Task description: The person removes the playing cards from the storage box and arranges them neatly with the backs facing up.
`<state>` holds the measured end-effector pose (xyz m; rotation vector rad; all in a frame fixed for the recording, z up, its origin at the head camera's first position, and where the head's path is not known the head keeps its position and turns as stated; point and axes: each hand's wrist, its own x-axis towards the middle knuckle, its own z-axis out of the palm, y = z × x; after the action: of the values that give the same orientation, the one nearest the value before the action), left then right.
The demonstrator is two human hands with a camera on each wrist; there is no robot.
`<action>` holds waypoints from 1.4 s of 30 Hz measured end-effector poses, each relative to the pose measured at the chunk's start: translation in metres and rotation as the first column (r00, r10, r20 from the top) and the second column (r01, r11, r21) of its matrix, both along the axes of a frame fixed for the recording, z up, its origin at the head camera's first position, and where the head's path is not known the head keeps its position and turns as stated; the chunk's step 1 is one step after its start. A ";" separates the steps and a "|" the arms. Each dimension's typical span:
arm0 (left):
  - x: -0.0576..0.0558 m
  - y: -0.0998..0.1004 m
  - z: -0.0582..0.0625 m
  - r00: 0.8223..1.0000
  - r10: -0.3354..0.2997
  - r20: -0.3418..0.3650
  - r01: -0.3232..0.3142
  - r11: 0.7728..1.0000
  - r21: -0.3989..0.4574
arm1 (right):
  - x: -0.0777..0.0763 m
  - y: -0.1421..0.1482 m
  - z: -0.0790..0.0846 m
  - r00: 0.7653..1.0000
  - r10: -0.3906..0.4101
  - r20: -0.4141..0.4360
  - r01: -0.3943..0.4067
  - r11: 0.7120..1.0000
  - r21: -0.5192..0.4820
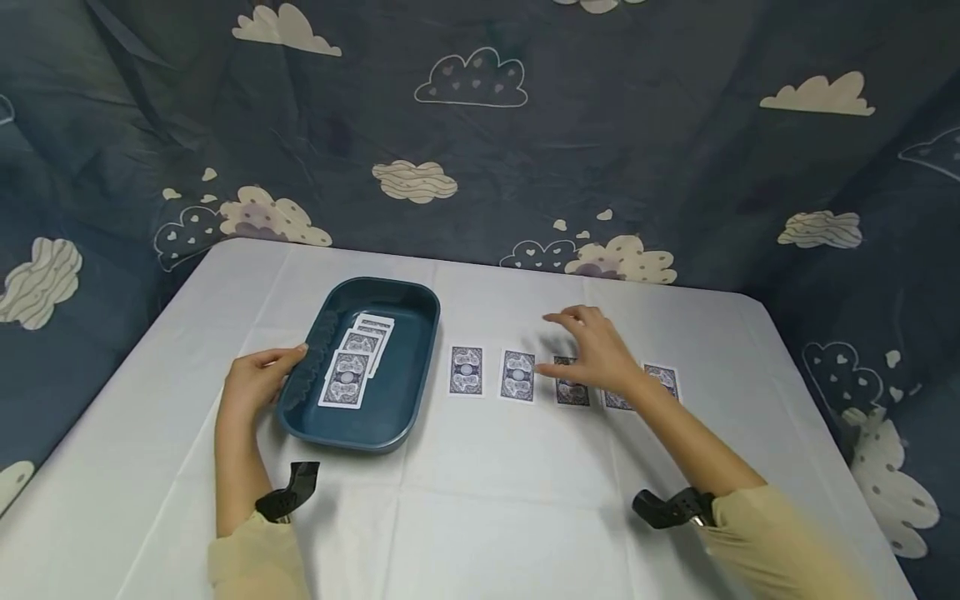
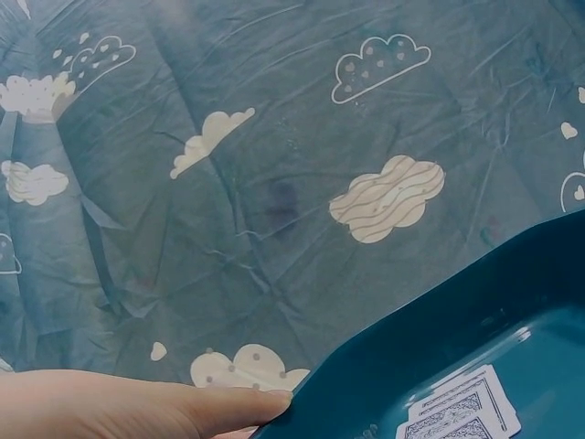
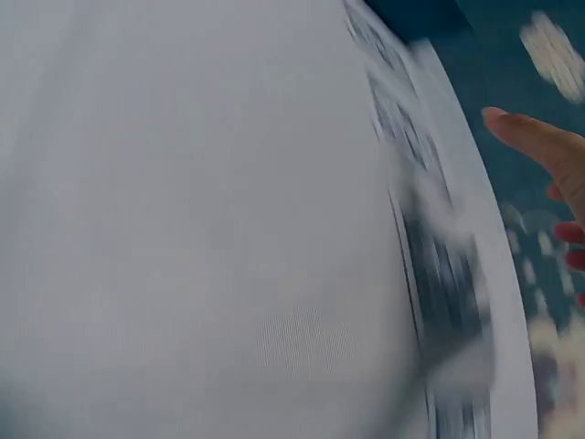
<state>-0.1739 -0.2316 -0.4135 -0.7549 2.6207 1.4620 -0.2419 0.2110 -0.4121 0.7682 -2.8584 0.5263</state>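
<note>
My left hand point(image 1: 253, 385) grips the left rim of a dark teal tray point(image 1: 408, 342), its thumb lying on the edge in the left wrist view. Several playing cards point(image 1: 347, 380) lie overlapped in the tray, patterned backs up. To the tray's right, more cards form a row on the white cloth, among them a face-down card point(image 1: 467, 371) and another card point(image 1: 517, 376). My right hand point(image 1: 596, 354) hovers over the row with thumb and fingers spread, holding nothing. Beneath it, a shaded card point(image 1: 572, 393) is partly covered; its neighbour point(image 1: 618, 402) is mostly hidden by the wrist.
A white cloth point(image 1: 495, 517) covers the table. One card point(image 1: 664, 379) at the row's right end shows beyond my right forearm. A dark curtain point(image 1: 480, 133) with cloud prints hangs behind the table and along its sides. Each wrist wears a black camera mount point(image 1: 288, 492).
</note>
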 end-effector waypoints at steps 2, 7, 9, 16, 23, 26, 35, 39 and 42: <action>0.000 0.001 -0.001 1.000 0.001 -0.006 -0.001 1.000 0.001 | 0.000 -0.037 -0.001 0.996 0.055 -0.063 -0.058 0.997 -0.041; -0.002 -0.003 -0.005 0.999 -0.032 0.002 0.032 0.999 0.000 | 0.010 -0.118 0.002 0.978 0.148 -0.150 -0.161 0.984 -0.078; -0.003 -0.005 -0.006 0.999 -0.036 0.006 0.036 0.999 -0.010 | 0.015 -0.145 0.005 0.973 0.177 -0.150 -0.186 0.981 -0.049; 0.001 -0.001 -0.002 1.000 -0.021 -0.011 0.021 0.999 -0.024 | 0.026 -0.221 0.008 0.929 0.320 -0.188 -0.295 0.944 0.151; 0.002 -0.001 -0.001 1.000 -0.031 -0.004 0.031 0.999 -0.035 | 0.026 -0.261 -0.005 0.966 0.254 -0.041 -0.233 0.933 0.275; 0.002 -0.002 0.000 0.999 -0.042 -0.011 0.041 0.998 -0.039 | 0.024 -0.269 -0.009 0.977 0.211 0.017 -0.205 0.922 0.329; 0.001 -0.004 0.004 0.999 -0.043 -0.018 0.042 0.999 -0.032 | 0.020 -0.274 -0.014 0.978 0.162 0.131 -0.201 0.899 0.390; -0.001 -0.002 0.000 1.000 -0.023 -0.020 0.022 0.999 -0.027 | 0.019 -0.273 -0.012 0.971 0.145 0.188 -0.205 0.914 0.351; -0.001 -0.001 -0.002 1.000 0.000 -0.015 0.000 1.000 -0.025 | 0.021 -0.272 -0.012 0.961 0.153 0.229 -0.221 0.925 0.309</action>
<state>-0.1747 -0.2324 -0.4156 -0.7495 2.6551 1.4433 -0.2213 -0.0613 -0.4238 1.1117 -3.1258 0.1429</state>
